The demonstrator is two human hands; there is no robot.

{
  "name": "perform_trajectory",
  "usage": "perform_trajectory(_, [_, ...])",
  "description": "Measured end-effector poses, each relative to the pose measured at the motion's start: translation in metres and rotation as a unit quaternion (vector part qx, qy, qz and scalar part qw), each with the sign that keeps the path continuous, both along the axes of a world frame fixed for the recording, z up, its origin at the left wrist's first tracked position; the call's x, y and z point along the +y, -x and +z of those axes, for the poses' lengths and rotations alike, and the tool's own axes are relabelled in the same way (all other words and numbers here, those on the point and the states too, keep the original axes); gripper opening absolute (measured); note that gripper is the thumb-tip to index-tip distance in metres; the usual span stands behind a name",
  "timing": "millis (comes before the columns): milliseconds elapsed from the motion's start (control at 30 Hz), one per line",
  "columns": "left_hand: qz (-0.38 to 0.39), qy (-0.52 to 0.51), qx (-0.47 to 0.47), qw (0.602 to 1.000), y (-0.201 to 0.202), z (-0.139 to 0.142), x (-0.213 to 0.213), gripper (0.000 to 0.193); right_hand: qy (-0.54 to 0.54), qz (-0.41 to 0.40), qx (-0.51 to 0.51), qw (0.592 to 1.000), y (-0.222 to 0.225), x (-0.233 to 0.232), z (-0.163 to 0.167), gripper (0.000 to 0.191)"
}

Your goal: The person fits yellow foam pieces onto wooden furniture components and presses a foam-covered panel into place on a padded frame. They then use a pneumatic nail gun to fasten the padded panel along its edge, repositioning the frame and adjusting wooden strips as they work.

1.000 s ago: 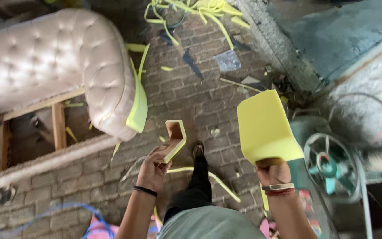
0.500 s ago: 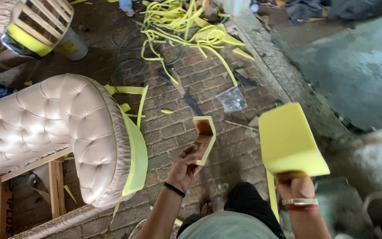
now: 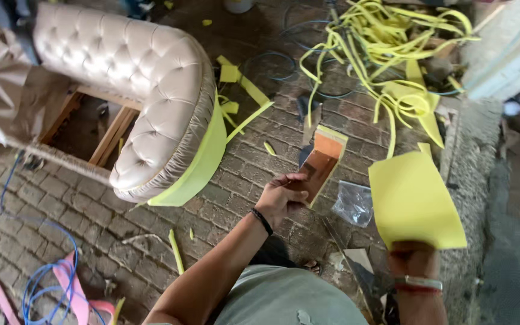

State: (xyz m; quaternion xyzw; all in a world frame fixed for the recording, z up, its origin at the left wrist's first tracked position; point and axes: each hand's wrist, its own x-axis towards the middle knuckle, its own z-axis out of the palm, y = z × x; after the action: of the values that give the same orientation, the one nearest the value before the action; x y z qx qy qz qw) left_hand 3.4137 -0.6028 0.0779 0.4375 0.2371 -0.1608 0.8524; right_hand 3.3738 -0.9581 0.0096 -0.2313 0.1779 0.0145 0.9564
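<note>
My left hand (image 3: 280,197) grips a small wooden block faced with yellow foam (image 3: 321,161), held up over the brick floor. My right hand (image 3: 413,260) holds the lower edge of a flat yellow foam sheet (image 3: 412,200), which stands upright and hides my fingers. A dark band sits on my left wrist and a bangle on my right. The block and the sheet are apart, roughly a hand's width between them.
A tufted beige sofa frame (image 3: 145,72) with a yellow foam edge lies on the brick floor (image 3: 61,204) at the left. A heap of yellow foam strips (image 3: 386,42) is at the upper right. A clear plastic bag (image 3: 354,203), blue cable (image 3: 43,283) and a concrete kerb (image 3: 482,180) are nearby.
The view has swung so the sofa frame sits further up and left and the foam strips to the upper right. Both hands keep their hold on the block and sheet.
</note>
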Motion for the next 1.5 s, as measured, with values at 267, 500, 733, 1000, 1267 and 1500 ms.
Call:
perform_trajectory(267, [0.100,0.011,0.018,0.995,-0.098,-0.032,-0.056,0.037,0.178,0.102,-0.007,0.979,-0.144,-0.036,0.005,0.051])
perform_trajectory(500, [0.002,0.029,0.053,0.998,-0.266,-0.058,-0.187,0.037,0.195,-0.016,0.102,0.975,-0.205,-0.190,-0.026,0.049])
perform_trajectory(733, [-0.223,0.027,-0.024,0.974,-0.378,-0.061,-0.372,0.038,0.195,-0.223,0.054,0.953,-0.199,-0.347,-0.019,0.041])
perform_trajectory(1000, [-0.376,-0.032,0.047,0.925,-0.421,-0.061,-0.549,0.036,0.088,-0.380,0.139,0.910,-0.186,-0.450,0.013,0.042])
perform_trajectory(1267, [-0.394,-0.093,0.075,0.911,-0.509,-0.058,-0.765,0.028,0.061,-0.466,0.223,0.854,-0.268,-0.670,-0.044,0.057])
perform_trajectory(1500, [-0.423,-0.154,0.047,0.892,-0.574,0.015,-0.958,0.019,0.020,-0.417,0.073,0.906,-0.368,-0.834,0.006,0.059])
